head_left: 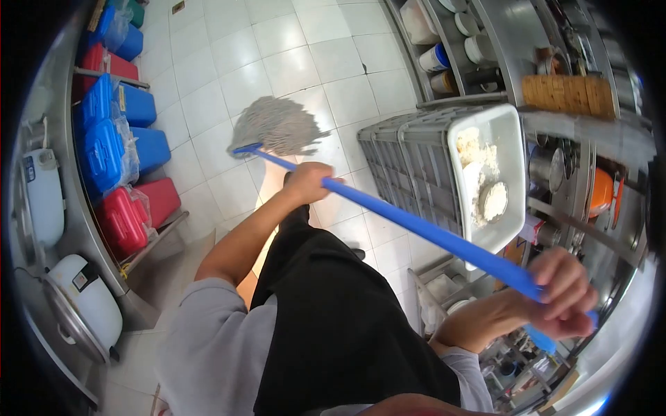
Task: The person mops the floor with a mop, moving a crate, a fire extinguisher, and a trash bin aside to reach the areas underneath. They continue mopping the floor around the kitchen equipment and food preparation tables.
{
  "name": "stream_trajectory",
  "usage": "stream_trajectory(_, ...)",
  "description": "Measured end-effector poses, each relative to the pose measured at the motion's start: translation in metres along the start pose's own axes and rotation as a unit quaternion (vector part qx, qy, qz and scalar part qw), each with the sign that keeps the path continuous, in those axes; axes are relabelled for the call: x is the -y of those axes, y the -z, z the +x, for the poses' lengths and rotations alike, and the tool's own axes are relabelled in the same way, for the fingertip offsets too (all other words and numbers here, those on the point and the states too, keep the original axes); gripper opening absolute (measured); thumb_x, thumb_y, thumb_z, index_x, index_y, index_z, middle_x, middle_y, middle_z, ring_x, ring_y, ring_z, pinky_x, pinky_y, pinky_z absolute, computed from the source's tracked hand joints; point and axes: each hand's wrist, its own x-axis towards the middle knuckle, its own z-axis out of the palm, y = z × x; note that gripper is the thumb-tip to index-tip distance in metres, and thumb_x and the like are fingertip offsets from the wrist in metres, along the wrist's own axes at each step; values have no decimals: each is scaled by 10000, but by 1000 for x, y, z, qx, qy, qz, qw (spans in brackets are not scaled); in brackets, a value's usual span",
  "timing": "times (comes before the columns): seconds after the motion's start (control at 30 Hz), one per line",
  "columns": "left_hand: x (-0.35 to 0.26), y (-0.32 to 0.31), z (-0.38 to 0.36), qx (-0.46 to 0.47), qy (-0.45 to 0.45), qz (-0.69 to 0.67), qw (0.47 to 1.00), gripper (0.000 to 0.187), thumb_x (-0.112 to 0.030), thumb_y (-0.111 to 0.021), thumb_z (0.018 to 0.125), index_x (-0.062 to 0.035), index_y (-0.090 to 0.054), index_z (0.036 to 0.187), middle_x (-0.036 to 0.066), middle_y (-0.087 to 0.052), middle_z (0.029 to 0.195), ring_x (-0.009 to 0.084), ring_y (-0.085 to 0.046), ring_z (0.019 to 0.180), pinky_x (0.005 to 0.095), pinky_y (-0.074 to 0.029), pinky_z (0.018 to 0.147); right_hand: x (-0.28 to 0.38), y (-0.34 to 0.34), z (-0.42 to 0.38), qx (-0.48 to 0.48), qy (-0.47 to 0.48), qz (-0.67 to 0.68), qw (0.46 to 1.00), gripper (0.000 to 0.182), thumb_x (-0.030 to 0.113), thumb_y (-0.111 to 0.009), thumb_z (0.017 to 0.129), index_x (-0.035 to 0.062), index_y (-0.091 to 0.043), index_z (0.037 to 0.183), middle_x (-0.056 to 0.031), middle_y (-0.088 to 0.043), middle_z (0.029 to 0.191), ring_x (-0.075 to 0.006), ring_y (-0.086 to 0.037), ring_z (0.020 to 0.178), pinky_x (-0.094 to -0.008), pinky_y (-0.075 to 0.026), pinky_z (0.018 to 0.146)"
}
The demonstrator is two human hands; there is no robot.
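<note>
A mop with a long blue handle (423, 225) slants across the view. Its grey string head (277, 127) lies spread on the tiled floor, ahead of my foot. My left hand (310, 183) is wrapped round the lower part of the handle, not far above the mop head. Near the handle's upper end, at the right, my right hand (560, 295) grips it with curled fingers. The handle passes just in front of a white tub (513, 177) holding pale, crumbly food and a bowl.
Grey crates (409, 166) support the white tub. Metal shelving (499, 41) with containers and a wooden board (567, 96) runs along the right. Blue bins (104, 156) and red bins (125, 218) line the left under a steel counter carrying rice cookers (87, 298). White floor tiles (229, 41) stretch ahead.
</note>
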Motion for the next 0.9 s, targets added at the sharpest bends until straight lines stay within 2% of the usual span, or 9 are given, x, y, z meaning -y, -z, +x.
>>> stream_trajectory(0.13,36,-9,-81,-109,50,93,988,395,-218,-795,886,-56,-522,652,160,-539,683,398,-573,683,495,-465,644,-23,0,-103,49,-66,100,992,414,348,-695,1010,128,-549,691,4,-592,582,-200,-623,617,-471,-626,689)
stream_trajectory(0.2,47,-21,-128,-128,179,173,960,358,-193,-813,856,-47,-531,691,171,-550,748,406,-575,757,488,-480,716,-13,4,-145,123,-139,78,979,367,228,-747,973,88,-590,672,-53,-614,625,-266,-645,646,-496,-620,771)
stream_trajectory(0.27,46,-44,-169,-150,208,186,948,334,-199,-833,825,-40,-554,732,175,-573,812,407,-586,823,489,-485,761,2,17,-206,171,-189,41,966,323,189,-782,919,54,-589,697,-109,-639,684,-343,-701,743,-499,-603,803)
stream_trajectory(0.47,-10,-198,-197,-152,193,178,953,302,-165,-884,717,-43,-619,797,176,-614,907,390,-600,938,467,-495,874,108,125,-329,131,-246,0,960,293,-17,-802,857,6,-584,662,-104,-631,703,-336,-704,766,-450,-593,826)
stream_trajectory(0.6,-91,-309,-147,-155,141,139,968,278,-163,-887,740,-55,-633,772,155,-622,863,372,-609,862,474,-506,779,201,193,-357,63,-200,-64,976,337,150,-800,863,56,-568,637,-81,-628,670,-324,-706,732,-425,-588,693)
stream_trajectory(0.63,-96,-339,-135,-168,118,42,978,306,-187,-894,723,-48,-622,709,160,-629,801,383,-610,824,489,-495,738,226,204,-356,50,-186,-77,978,351,205,-792,866,74,-560,638,-70,-628,657,-318,-703,712,-411,-585,650)
stream_trajectory(0.7,-190,-353,-90,-122,49,80,988,344,-208,-885,704,-50,-592,616,171,-613,677,406,-589,708,517,-457,675,270,229,-344,117,-150,-105,976,361,283,-762,892,97,-554,663,-42,-619,621,-298,-695,678,-381,-566,589)
stream_trajectory(0.77,-218,-388,-67,-126,6,2,992,321,-195,-883,732,-54,-608,643,166,-643,725,410,-635,743,502,-504,685,302,243,-341,150,-103,-118,976,410,367,-778,919,106,-563,689,-19,-616,607,-272,-699,680,-375,-550,556)
stream_trajectory(0.9,-207,-397,-29,113,-93,20,989,288,-349,-859,790,-102,-710,798,156,-711,853,404,-696,861,507,-539,769,330,229,-327,63,-76,-167,981,419,454,-761,912,153,-540,722,64,-560,601,-159,-622,637,-297,-435,651)
